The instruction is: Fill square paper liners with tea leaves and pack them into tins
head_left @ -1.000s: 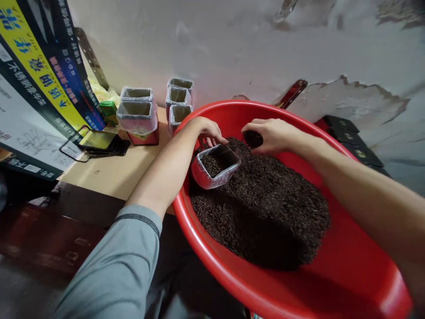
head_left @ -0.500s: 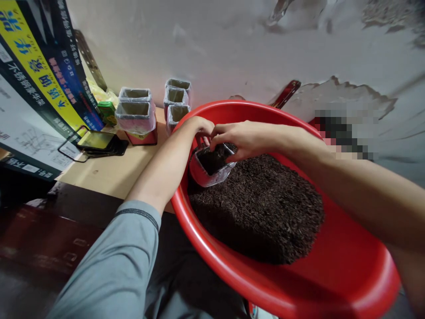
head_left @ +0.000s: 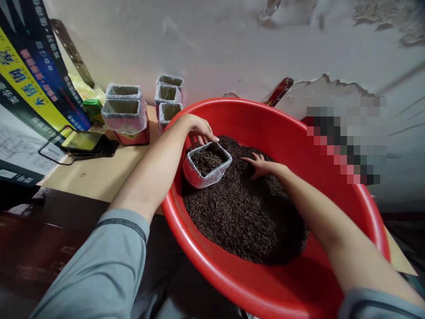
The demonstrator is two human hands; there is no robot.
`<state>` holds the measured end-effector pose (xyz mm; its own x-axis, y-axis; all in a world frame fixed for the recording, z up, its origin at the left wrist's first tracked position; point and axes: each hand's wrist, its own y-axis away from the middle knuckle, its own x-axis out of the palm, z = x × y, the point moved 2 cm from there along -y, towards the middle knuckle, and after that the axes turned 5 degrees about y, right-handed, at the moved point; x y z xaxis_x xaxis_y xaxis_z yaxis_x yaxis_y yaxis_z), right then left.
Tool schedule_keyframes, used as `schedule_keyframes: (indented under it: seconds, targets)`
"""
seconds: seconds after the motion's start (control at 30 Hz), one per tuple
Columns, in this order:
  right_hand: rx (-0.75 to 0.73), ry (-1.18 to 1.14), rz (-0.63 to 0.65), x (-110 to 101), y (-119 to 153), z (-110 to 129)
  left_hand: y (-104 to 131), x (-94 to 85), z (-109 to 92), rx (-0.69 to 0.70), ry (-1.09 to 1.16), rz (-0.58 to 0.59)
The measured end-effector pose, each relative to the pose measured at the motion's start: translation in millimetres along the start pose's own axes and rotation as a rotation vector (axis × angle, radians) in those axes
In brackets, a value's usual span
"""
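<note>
A red tub [head_left: 332, 283] holds a heap of dark loose tea leaves [head_left: 232, 226]. On the heap, near the tub's left wall, sits a small rectangular box [head_left: 207, 177] lined with clear plastic, tilted slightly toward me and partly filled with the leaves. My left hand [head_left: 201, 130] is at the box's far side, its fingers at the back rim and partly hidden behind it. To the right of the box, my right hand [head_left: 260, 167] rests low at the surface of the heap, fingers spread, with nothing visible held in them.
Lined boxes [head_left: 121, 110] and several more [head_left: 170, 95] stand on a wooden board [head_left: 86, 177] left of the tub. Near them lie a black-framed item [head_left: 83, 144] and a green packet [head_left: 93, 108]. A large printed carton [head_left: 29, 97] leans at far left; a peeling wall rises behind.
My right hand has left the box and moved right and down to the heap, its fingers now spread. The box's contents are now uncovered. My left hand stays at the box.
</note>
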<state>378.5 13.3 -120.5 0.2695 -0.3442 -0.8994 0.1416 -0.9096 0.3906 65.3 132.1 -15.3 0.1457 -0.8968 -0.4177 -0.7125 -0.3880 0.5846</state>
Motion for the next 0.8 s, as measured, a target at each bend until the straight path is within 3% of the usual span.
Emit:
schedule_keyframes:
  seconds: [0.07,0.17,0.4,0.8]
  targets:
    - [0.093,-0.007,0.105,14,-2,6,3,1.0,-2,-0.008,0.014,0.012]
    - [0.164,-0.009,0.195,13,-3,15,8,2.9,-4,-0.028,0.019,-0.002]
    - [0.176,0.038,0.130,7,3,26,10,5.0,-5,-0.032,-0.009,0.005]
    - [0.055,0.090,0.012,2,15,35,10,4.9,-6,-0.051,-0.013,0.001]
